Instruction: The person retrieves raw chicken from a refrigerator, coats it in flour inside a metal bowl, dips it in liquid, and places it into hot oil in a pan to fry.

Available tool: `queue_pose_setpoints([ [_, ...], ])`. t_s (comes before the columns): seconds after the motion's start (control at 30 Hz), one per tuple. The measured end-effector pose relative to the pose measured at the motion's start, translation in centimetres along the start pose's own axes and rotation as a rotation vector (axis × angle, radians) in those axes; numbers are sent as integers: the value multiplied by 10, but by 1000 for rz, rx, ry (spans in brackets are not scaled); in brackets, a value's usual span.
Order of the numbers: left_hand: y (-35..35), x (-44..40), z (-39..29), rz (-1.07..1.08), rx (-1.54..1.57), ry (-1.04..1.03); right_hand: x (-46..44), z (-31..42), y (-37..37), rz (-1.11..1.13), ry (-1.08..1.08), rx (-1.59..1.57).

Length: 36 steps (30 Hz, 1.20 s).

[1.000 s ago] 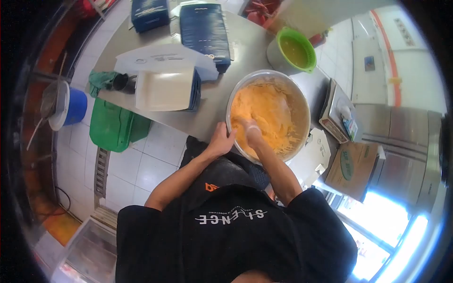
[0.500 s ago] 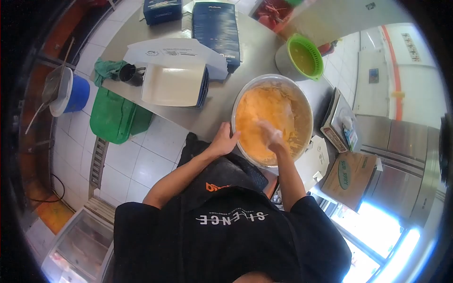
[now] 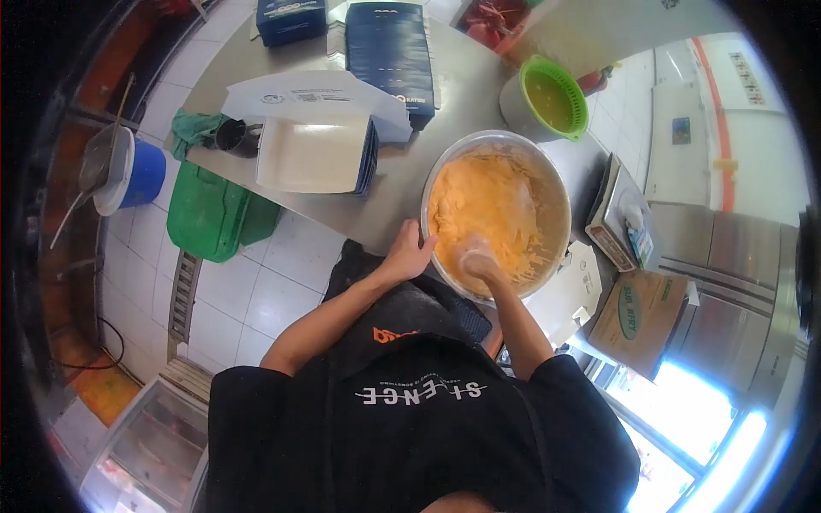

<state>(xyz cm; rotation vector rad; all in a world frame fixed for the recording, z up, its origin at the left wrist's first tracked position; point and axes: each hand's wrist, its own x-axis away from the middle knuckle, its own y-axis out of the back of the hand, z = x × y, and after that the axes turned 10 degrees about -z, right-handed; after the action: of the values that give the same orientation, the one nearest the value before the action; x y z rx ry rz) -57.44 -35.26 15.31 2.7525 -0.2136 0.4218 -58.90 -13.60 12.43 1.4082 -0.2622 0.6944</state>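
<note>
A large round metal bowl sits on the steel table and holds a lumpy orange mix with a floury look. My left hand grips the bowl's near-left rim, its thumb over the edge. Down inside the bowl, my right hand is sunk in the mix near the side closest to me. The fingers of that hand are buried and smeared by motion, so their shape is hidden.
Left of the bowl stands an open white-lined box, with stacked dark blue cartons behind it. A pot with a green strainer stands at back right. Right of the bowl are a scale and a cardboard box. Green bin at left.
My right hand has moved toward me and slightly left within the bowl, and the mix now looks more churned. My left hand keeps its place on the rim.
</note>
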Motion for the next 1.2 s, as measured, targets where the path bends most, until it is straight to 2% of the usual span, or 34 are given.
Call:
queue_pose_setpoints([
  [0.03, -2, 0, 1, -23, -22, -8, -10, 0, -18, 203, 123, 204],
  [0.07, -5, -1, 1, -44, -40, -19, -20, -9, -50, 200, 111, 201],
  [0.1, -8, -2, 2, -33, -39, -26, -32, -20, -88, -12, 95, 123],
  [0.17, -9, -4, 5, -46, -21, -10, -28, -23, -91, -230, 73, 48],
  [0.2, -8, -2, 5, -42, -22, -16, -12, -12, -62, -186, -71, -148],
  [0.27, -4, -3, 0, -55, 10, -60, 4, -9, -41, -144, -203, -329],
  [0.33, -2, -3, -4, -62, 37, -33, 17, -23, -43, -534, -447, -882],
  [0.47, 2, -3, -3, -9, 16, -27, 19, -61, -36, -507, -423, -1051],
  [0.53, 5, -1, -8, 0, 49, -19, 21, -53, -6, -449, -694, -1286],
  [0.57, 7, -1, -10, 0, 84, -4, 22, -61, -4, -452, -690, -1284],
  [0.6, 0, 2, -3, -6, 84, -5, 24, -73, -1, -656, -276, -775],
  [0.63, -13, 5, 9, -223, -23, -113, 22, -81, 1, -800, 131, -243],
  [0.67, -21, 7, 14, -439, -131, -224, 21, -65, 19, -805, 137, -240],
  [0.7, -14, 11, -3, -443, -130, -230, 24, -32, 54, -774, -181, -793],
  [0.73, 3, 21, -35, -369, -84, -342, 27, -11, 72, -684, -514, -1337],
  [0.77, 18, 30, -63, -291, -42, -453, 27, -8, 71, -687, -516, -1340],
  [0.8, 24, 39, -84, -288, -44, -452, 27, -4, 67, -696, -401, -1600],
  [0.87, 21, 50, -115, -37, -200, -542, 29, 7, 67, -660, -226, -2033],
  [1.0, -4, 45, -124, 118, -340, -486, 41, 35, 76, -719, -207, -2313],
  [1.07, -19, 38, -106, 176, -143, -495, 40, 38, 81, -786, -220, -2341],
  [1.2, -25, 45, -91, 265, -70, -542, 41, 44, 86, -886, -234, -2348],
])
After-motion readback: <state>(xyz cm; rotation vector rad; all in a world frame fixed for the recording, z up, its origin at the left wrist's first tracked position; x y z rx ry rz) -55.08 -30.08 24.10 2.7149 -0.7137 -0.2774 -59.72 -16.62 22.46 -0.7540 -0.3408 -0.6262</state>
